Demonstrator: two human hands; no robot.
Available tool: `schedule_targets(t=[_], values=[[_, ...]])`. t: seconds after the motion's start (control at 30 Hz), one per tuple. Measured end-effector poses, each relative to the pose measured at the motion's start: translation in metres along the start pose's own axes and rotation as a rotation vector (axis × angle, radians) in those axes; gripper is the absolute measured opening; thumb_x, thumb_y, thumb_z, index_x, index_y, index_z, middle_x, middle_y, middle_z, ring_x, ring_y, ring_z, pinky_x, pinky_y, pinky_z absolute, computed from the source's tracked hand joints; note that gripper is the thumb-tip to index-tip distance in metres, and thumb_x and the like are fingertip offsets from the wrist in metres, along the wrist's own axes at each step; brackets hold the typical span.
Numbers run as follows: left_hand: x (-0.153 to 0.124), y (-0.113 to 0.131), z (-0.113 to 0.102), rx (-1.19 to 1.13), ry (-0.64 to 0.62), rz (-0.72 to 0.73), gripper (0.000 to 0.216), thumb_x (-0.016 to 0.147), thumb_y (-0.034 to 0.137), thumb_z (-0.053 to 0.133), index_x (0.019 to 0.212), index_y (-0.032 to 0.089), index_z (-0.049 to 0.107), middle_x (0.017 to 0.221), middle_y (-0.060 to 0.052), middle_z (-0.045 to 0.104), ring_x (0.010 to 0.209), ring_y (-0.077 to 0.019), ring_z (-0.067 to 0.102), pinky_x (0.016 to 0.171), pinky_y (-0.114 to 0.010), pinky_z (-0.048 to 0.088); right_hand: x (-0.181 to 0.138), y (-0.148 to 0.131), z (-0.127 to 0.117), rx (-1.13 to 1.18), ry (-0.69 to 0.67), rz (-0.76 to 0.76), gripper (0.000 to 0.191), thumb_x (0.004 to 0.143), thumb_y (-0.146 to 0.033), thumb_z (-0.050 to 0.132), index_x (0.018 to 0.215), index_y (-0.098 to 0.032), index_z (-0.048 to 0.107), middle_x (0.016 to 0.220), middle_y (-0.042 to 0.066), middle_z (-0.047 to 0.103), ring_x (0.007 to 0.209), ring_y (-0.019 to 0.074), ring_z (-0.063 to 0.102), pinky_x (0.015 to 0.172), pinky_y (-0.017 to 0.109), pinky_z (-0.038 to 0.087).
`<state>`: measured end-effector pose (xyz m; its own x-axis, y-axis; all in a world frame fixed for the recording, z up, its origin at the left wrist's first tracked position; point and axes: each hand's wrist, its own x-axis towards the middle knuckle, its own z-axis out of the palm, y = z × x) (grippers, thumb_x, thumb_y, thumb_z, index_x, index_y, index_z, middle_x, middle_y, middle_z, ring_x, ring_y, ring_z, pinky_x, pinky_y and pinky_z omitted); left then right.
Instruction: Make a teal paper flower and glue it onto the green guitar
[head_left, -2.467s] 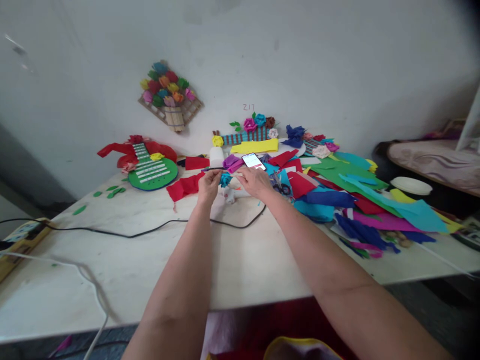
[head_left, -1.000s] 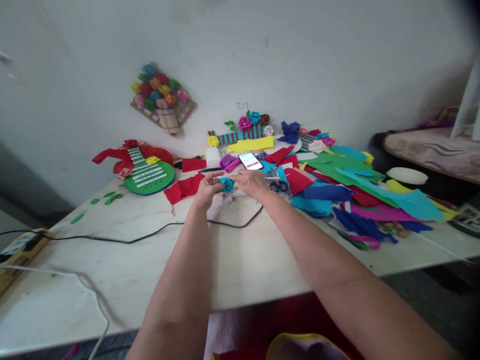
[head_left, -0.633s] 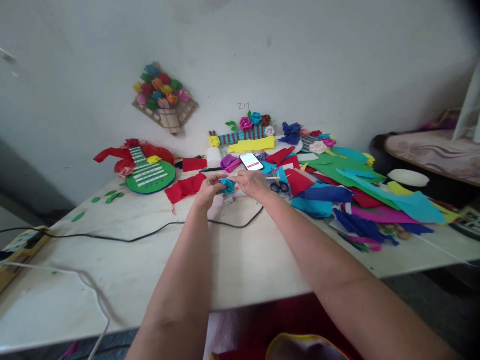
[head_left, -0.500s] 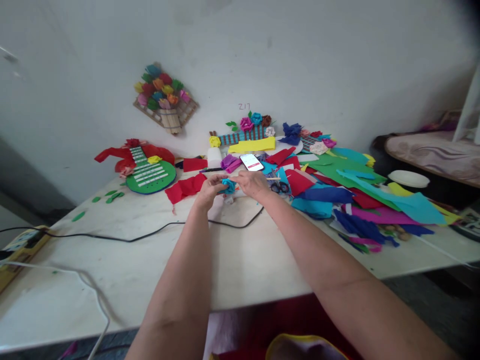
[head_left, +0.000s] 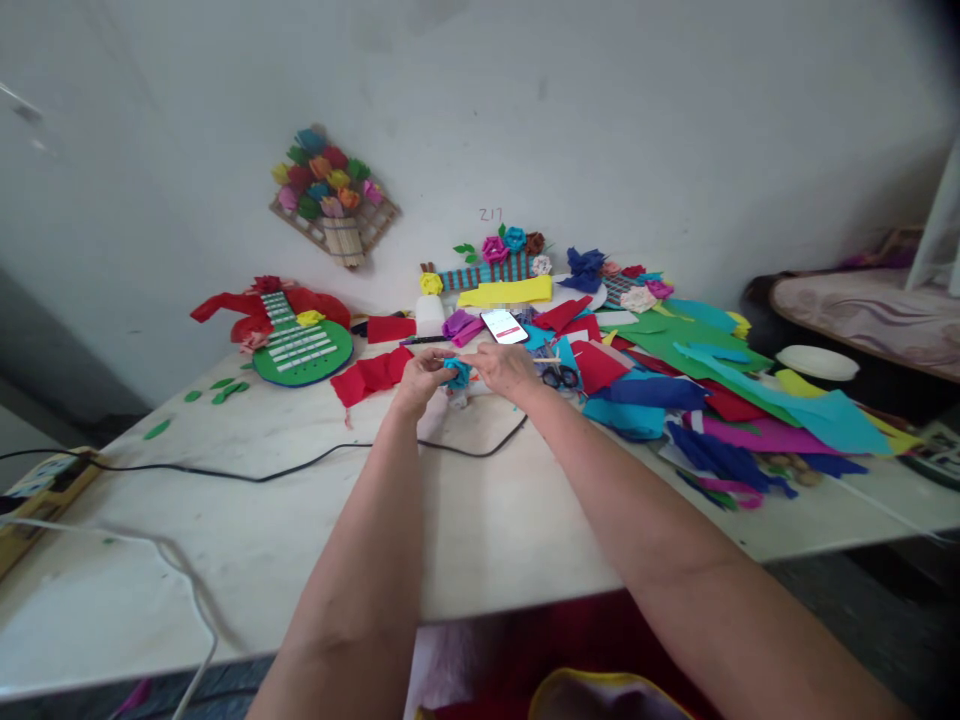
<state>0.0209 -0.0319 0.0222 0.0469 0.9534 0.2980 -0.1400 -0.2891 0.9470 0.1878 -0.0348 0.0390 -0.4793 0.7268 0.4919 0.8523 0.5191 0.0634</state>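
Both arms reach out over the white table (head_left: pixel 480 520). My left hand (head_left: pixel 418 379) and my right hand (head_left: pixel 504 367) are closed around a small blue paper flower (head_left: pixel 455 373) held between them, just above the table. A thin wooden stick (head_left: pixel 546 359) pokes out to the right from my right hand. A phone (head_left: pixel 504 325) with a lit screen lies just behind the hands. Scissors (head_left: pixel 559 377) lie to the right of my right hand.
A heap of coloured paper sheets (head_left: pixel 705 390) covers the right side. A red paper piece (head_left: pixel 371 374), a green guitar craft (head_left: pixel 300 350), paper flower crafts (head_left: pixel 502 260) and a wall piece (head_left: pixel 334 195) sit behind. A black cable (head_left: pixel 262 470) crosses the table. A white plate (head_left: pixel 817 362) lies far right.
The blue flower has come up from the table into both hands, which closed in on it. The hands stay in about the same spot.
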Motion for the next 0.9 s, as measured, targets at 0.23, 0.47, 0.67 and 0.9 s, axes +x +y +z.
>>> schedule_targets(t=[0.23,0.47,0.67,0.9], values=[[0.0007,-0.0012,-0.0005,0.001,0.018,0.016,0.037,0.044,0.021,0.076,0.076,0.012,0.06,0.06,-0.002,0.064,0.052,-0.015,0.058,0.054,-0.029,0.048,-0.0007,0.0001,-0.0005,0.006,0.01,-0.014,0.038,0.088,-0.023,0.038,0.117,-0.033,0.06,0.093,0.005,0.065,0.082,0.0173,0.057,0.059,0.026,0.031],[0.0018,-0.002,-0.0018,-0.007,0.02,0.031,0.033,0.045,0.02,0.075,0.074,0.012,0.061,0.062,-0.003,0.065,0.052,-0.0153,0.058,0.056,-0.031,0.048,-0.0015,-0.0007,-0.0005,0.038,0.051,-0.007,0.038,0.092,-0.032,0.032,0.122,-0.027,0.056,0.097,0.007,0.067,0.086,0.0193,0.058,0.064,0.026,0.035],[0.0023,-0.0036,-0.0031,0.008,0.066,0.052,0.029,0.047,0.019,0.073,0.073,0.013,0.063,0.06,-0.002,0.065,0.052,-0.0142,0.058,0.055,-0.028,0.047,-0.0007,0.001,0.0018,0.052,0.074,0.033,0.035,0.091,-0.034,0.035,0.113,-0.024,0.06,0.103,0.007,0.067,0.089,0.0202,0.06,0.067,0.027,0.036],[0.0013,-0.0014,-0.0047,-0.01,0.138,0.095,0.026,0.046,0.016,0.071,0.071,0.013,0.064,0.063,-0.002,0.066,0.055,-0.0136,0.058,0.055,-0.026,0.046,0.0002,0.006,0.0072,0.076,0.079,0.033,0.033,0.091,-0.034,0.037,0.105,-0.022,0.064,0.101,0.007,0.067,0.088,0.0186,0.06,0.067,0.027,0.037]])
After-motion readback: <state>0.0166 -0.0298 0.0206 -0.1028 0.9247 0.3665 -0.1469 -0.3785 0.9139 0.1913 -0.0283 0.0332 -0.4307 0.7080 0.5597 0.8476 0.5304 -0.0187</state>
